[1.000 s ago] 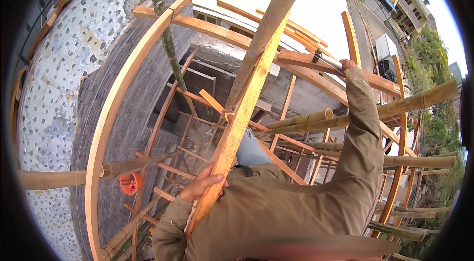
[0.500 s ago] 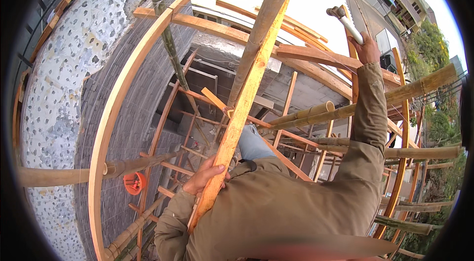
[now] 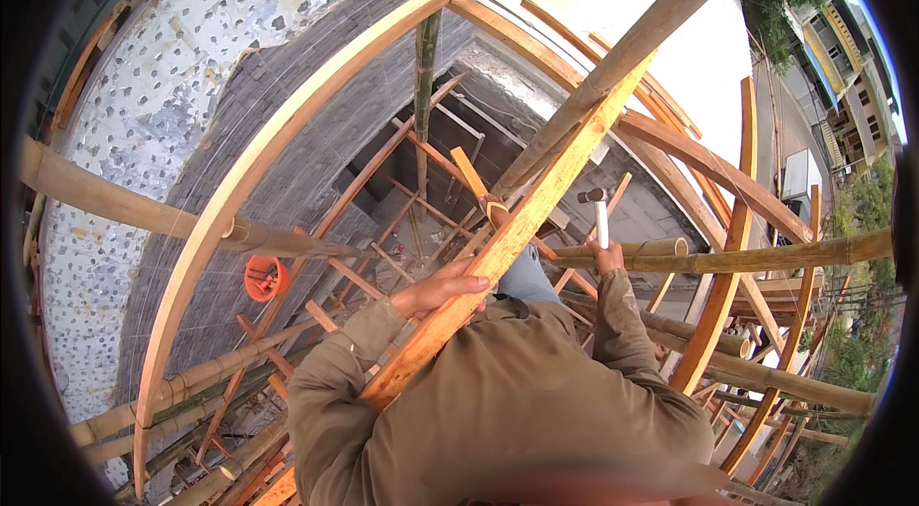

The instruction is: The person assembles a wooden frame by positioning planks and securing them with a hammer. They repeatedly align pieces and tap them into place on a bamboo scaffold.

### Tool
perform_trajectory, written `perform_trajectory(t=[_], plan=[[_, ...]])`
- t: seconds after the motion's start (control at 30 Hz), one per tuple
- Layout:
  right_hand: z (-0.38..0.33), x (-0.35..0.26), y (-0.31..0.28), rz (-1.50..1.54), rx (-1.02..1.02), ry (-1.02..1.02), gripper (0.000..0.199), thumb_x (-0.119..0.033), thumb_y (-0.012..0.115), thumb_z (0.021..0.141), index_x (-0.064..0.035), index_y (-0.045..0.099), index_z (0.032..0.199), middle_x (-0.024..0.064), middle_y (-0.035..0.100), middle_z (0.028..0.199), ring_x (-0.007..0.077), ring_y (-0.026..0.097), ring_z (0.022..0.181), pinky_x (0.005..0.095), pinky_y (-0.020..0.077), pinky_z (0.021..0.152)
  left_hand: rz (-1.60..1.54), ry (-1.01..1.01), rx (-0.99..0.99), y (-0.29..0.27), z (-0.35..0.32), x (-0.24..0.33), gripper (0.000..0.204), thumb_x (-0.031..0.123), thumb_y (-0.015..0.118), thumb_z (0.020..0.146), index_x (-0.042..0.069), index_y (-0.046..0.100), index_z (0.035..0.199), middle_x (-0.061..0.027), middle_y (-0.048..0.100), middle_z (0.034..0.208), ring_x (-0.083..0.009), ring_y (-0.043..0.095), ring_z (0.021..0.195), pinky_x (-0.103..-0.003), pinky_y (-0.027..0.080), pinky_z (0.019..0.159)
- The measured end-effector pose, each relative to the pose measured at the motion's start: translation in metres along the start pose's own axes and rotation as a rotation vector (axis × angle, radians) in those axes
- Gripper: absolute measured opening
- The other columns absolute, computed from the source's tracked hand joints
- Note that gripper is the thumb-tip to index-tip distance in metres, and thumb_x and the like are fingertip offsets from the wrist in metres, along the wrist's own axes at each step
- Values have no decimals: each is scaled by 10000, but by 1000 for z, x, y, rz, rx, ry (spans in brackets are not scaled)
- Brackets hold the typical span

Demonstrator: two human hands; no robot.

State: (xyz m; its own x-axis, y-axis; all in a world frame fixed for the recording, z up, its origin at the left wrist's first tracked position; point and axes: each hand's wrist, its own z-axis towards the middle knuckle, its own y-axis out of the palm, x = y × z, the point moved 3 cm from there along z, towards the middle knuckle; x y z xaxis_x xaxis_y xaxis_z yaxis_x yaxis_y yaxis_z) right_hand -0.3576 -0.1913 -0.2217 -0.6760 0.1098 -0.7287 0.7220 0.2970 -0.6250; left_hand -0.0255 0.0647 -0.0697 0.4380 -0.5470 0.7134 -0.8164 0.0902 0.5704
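Note:
My left hand (image 3: 442, 292) is closed round the lower part of a long sawn timber (image 3: 536, 209), which slants up and to the right in front of my chest. The timber's upper end lies along a thick bamboo pole (image 3: 651, 32). To the right of the timber, my right hand (image 3: 606, 257) grips a hammer (image 3: 600, 217) by its white handle, its dark head uppermost and apart from the wood. Below the timber show part of my leg in blue-grey trousers (image 3: 525, 269) and a sandalled foot (image 3: 494, 210) by a short wood piece (image 3: 469, 173).
A curved timber (image 3: 239, 179) arches at the left, crossed by a bamboo pole (image 3: 124, 204). An orange bucket (image 3: 265, 277) with things in it hangs near the grey tiled wall (image 3: 297, 104). Bamboo poles (image 3: 795, 252) and upright timbers (image 3: 725, 286) stand at the right. Deep gaps show between the framing.
My right hand has come down and inward with the hammer, from raised at the upper right to beside the timber. My left hand keeps its hold. The whole view has shifted.

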Motion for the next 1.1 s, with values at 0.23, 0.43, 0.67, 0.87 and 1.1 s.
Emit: perform_trajectory(t=[0.23, 0.43, 0.67, 0.87, 1.1], plan=[[-24, 155, 137, -575, -412, 284, 705, -474, 823, 779, 114, 675, 1140, 226, 723, 1051, 301, 684, 1052, 373, 523, 864, -19, -13, -30, 6, -4, 9, 649, 383, 634, 954, 64, 367, 1452, -138, 648, 949, -186, 663, 663, -303, 556, 544], [-18, 183, 146, -77, -301, 591, 739, -502, 829, 748, 89, 678, 1166, 258, 709, 1119, 356, 691, 1066, 412, 512, 908, -62, -3, -24, 9, -5, 9, 584, 394, 638, 953, 49, 424, 1372, -133, 662, 919, -199, 666, 631, -291, 527, 489], [-46, 92, 135, -387, -351, 275, 651, -476, 771, 811, -9, 660, 1251, 289, 689, 1125, 433, 656, 1093, 486, 509, 958, -224, -15, -106, -4, -1, -8, 611, 424, 586, 997, 52, 375, 1433, -175, 671, 994, -233, 712, 722, -317, 588, 577], [-74, -16, 102, -214, -456, -132, 515, -431, 725, 865, -12, 665, 1158, 276, 696, 1058, 437, 673, 1017, 515, 525, 888, -188, -24, 143, -54, 28, -52, 566, 442, 530, 1031, -15, 476, 1359, -200, 642, 1176, -267, 694, 1017, -356, 594, 843], [-130, -142, 119, -315, -637, -546, 513, -266, 665, 871, -67, 544, 1329, 266, 705, 939, 437, 690, 914, 520, 548, 822, 584, 258, 305, -75, 71, -79, 526, 459, 547, 1021, -5, 571, 1267, -112, 656, 1076, -195, 665, 888, -298, 564, 745]])
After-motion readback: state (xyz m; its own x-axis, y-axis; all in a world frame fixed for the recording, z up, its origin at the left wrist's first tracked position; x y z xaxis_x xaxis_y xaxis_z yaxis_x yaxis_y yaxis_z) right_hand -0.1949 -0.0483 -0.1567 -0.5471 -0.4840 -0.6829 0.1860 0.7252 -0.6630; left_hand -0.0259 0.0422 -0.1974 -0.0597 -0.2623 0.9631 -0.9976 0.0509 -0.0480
